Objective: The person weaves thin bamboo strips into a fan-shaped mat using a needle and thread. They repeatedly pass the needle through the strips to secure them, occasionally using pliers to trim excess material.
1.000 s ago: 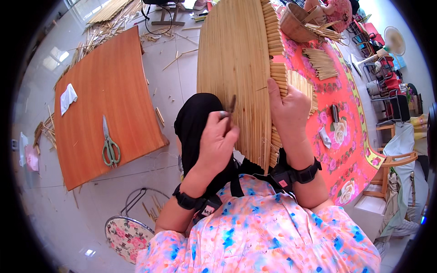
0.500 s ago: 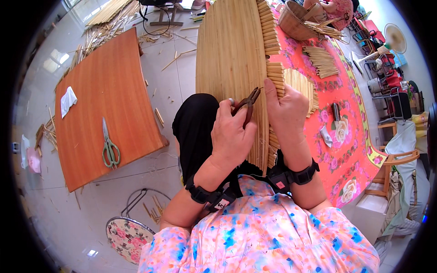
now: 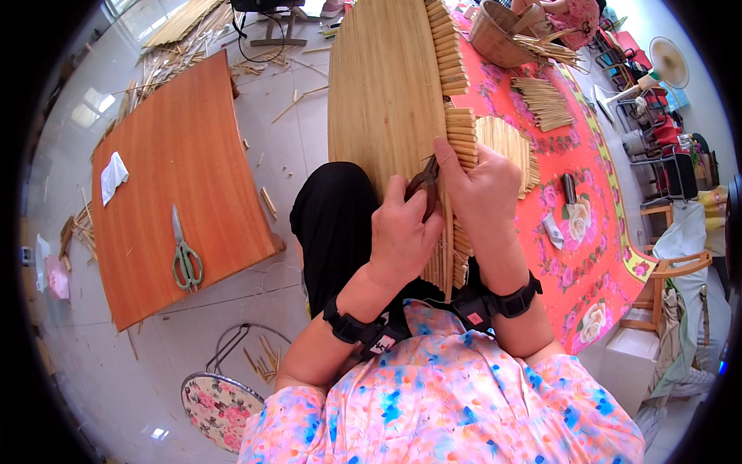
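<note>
A long mat of pale, straw-like stalks [image 3: 385,93] bound side by side lies across my lap and reaches away from me. My left hand [image 3: 399,238] is closed round the dark handles of a pair of pliers [image 3: 422,182]. The jaws point away from me, right at the mat's right edge. My right hand [image 3: 490,189] grips that edge, its thumb beside the plier tips and its fingers hidden under the row of short stalk ends [image 3: 461,138]. What the jaws touch is too small to make out.
At left, an orange wooden board [image 3: 170,155] carries green-handled scissors [image 3: 185,263] and a white tissue [image 3: 114,178]. A pink flowered cloth [image 3: 572,247] at right bears stalk bundles [image 3: 545,103] and a basket [image 3: 498,39]. A round stool [image 3: 220,410] stands lower left. Someone sits at far right.
My left hand has turned and shifted slightly right, and the pliers' jaws have come closer together at the mat's edge. The mat has slid slightly left with my right hand.
</note>
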Demonstrator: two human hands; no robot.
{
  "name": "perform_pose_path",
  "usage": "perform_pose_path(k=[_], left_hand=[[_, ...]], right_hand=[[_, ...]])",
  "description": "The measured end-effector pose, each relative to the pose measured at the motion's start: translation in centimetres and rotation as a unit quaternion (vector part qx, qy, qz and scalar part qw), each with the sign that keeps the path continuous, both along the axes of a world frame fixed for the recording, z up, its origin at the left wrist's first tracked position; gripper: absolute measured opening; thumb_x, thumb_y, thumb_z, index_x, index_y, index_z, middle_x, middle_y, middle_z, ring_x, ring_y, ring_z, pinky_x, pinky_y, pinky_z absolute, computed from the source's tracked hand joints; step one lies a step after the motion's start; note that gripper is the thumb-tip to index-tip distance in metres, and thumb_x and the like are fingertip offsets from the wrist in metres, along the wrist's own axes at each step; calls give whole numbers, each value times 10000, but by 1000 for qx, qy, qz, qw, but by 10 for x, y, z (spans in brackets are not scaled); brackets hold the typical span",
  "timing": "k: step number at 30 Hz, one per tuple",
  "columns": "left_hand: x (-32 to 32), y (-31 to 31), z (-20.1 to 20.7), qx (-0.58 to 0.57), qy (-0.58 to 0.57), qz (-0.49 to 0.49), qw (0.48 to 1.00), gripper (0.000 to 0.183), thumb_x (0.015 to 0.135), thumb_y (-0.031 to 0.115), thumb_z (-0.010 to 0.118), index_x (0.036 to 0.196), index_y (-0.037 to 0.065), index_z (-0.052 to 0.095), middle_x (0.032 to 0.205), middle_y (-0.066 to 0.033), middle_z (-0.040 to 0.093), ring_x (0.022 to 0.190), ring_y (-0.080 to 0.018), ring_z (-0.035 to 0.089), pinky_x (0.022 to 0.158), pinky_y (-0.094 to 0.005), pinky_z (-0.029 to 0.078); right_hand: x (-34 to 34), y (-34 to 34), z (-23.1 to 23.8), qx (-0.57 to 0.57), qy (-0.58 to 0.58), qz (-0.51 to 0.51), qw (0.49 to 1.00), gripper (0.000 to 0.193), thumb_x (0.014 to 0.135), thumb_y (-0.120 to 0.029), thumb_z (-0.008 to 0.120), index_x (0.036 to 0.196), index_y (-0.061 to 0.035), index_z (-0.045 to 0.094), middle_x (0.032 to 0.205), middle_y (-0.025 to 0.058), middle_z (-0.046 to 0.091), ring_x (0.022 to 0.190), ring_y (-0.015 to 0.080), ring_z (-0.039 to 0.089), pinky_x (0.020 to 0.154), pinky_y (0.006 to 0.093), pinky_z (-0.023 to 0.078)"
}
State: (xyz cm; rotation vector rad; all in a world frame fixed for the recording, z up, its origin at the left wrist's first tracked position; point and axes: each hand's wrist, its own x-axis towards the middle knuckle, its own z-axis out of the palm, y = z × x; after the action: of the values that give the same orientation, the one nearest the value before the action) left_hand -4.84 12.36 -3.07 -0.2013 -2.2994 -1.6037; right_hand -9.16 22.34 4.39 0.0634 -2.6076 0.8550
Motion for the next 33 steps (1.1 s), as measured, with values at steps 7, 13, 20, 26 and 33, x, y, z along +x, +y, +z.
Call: perform_pose_path(k=[7,13,20,26,33], left_hand=[[5,0,-8,51,39,11,998,87,828,31,638,869,-41,610,844,-154,482,691,-303,528,610,-356,455],[13,-13,-12,76,38,36,996,131,768,32,672,886,-12,635,907,-168,528,666,-345,593,582,-399,497],[28,-38,-4,39,49,29,998,173,788,15,661,955,-27,640,900,-146,512,672,-291,564,589,-352,479],[23,-31,-8,13,-13,28,999,154,832,78,641,959,-11,647,968,-149,534,777,-309,597,664,-363,498],[11,-15,-9,-8,-17,33,999,191,825,89,622,987,-5,661,1057,-157,529,826,-298,592,731,-364,497]], right_hand=[[0,-3,-5,-54,-10,13,998,421,893,-387,694,694,-20,644,548,163,552,484,324,559,485,390,436],[-2,-11,0,8,3,42,999,384,891,-371,687,708,-34,662,547,166,540,504,347,557,492,400,439],[-6,-15,-7,-4,65,76,995,465,899,-402,707,683,1,624,478,136,447,403,217,392,435,364,371],[-5,-11,0,47,33,48,997,423,910,-387,656,683,-30,637,565,181,543,540,375,564,507,425,439],[-4,0,-5,23,24,18,999,439,922,-387,647,686,-17,636,572,190,541,538,376,555,513,425,434]])
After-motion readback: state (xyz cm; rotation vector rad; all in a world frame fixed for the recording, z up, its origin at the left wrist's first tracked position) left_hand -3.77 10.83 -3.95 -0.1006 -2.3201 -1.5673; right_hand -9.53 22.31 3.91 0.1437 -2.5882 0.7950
